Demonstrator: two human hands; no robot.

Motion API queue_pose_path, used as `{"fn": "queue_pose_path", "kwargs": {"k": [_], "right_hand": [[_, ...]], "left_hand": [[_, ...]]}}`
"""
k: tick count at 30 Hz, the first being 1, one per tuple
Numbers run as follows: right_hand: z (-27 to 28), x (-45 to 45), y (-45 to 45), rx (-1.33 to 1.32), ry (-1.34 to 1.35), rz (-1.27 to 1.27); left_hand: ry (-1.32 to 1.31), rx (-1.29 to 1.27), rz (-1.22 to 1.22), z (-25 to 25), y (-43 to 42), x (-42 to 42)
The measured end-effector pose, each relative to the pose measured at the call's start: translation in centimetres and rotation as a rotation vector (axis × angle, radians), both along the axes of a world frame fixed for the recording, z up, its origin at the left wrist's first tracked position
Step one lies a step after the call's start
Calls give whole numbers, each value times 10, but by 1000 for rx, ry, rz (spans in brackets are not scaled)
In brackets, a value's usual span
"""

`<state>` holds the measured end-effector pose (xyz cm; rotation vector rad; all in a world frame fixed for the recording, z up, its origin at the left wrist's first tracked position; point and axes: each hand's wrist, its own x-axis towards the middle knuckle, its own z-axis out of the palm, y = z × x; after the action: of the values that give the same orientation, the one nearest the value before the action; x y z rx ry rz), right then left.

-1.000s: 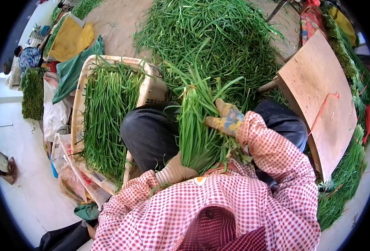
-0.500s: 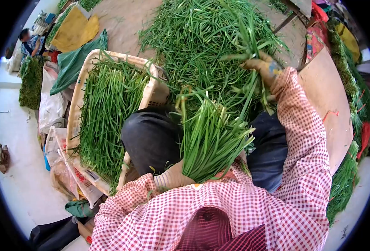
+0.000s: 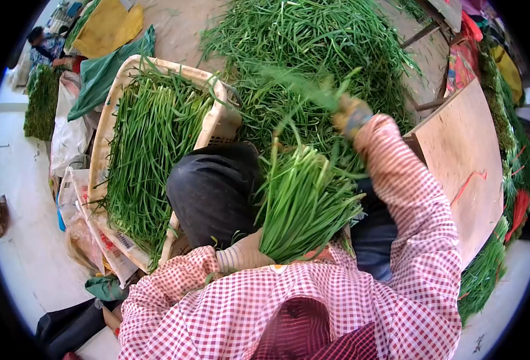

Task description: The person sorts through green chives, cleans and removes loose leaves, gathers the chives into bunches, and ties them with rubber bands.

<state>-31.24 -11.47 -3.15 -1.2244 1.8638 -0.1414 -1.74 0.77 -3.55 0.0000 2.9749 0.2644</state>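
Observation:
My left hand (image 3: pixel 248 251), in a pale glove with a striped cuff, is wrapped round a thick bunch of garlic chives (image 3: pixel 298 207) against my body. The leaves hide its fingers. The bunch's pale cut ends point away from me. In front of it is my right hand (image 3: pixel 352 116), in a soiled yellowish glove, closed on a few loose chive stalks (image 3: pixel 313 90) that are smeared by motion. Beyond and below that hand spreads a large heap of loose garlic chives (image 3: pixel 313 36).
At my left knee, a cream plastic crate (image 3: pixel 220 111) holds laid-out chives. A wooden board (image 3: pixel 463 162) leans on the right, with red ties (image 3: pixel 520 215) and more greens beyond. Green cloth (image 3: pixel 112 81) and bags lie at left. Another person (image 3: pixel 46 48) sits far left.
My right hand has moved left and slightly closer to the bunch, swinging its stalks leftward over the heap. My left hand still grips the bunch. The whole view has shifted slightly.

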Motion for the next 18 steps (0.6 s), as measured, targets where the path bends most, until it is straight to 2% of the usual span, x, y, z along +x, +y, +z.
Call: {"fn": "queue_pose_path", "kwargs": {"k": [1,3,5,7,10,13,15,18], "right_hand": [[-53,-35,-11,-170,-153,-159],[-26,-52,-18,-86,-455,-328],[-17,-44,-13,-17,-746,-503],[-36,-38,-14,148,-839,-332],[-60,18,9,426,-1291,-385],[-62,59,36,572,-1580,-353],[-56,65,44,607,-1722,-301],[-45,52,44,581,-1859,-195]], "left_hand": [[19,414,98,1,-1,1],[7,943,247,8,-6,4],[-60,1297,337,10,-9,9],[-132,1530,389,11,-9,14],[-221,1752,433,11,-8,22],[-301,1877,477,13,-12,21],[-383,1660,426,20,-25,20],[-324,1749,442,3,-19,23]]}}
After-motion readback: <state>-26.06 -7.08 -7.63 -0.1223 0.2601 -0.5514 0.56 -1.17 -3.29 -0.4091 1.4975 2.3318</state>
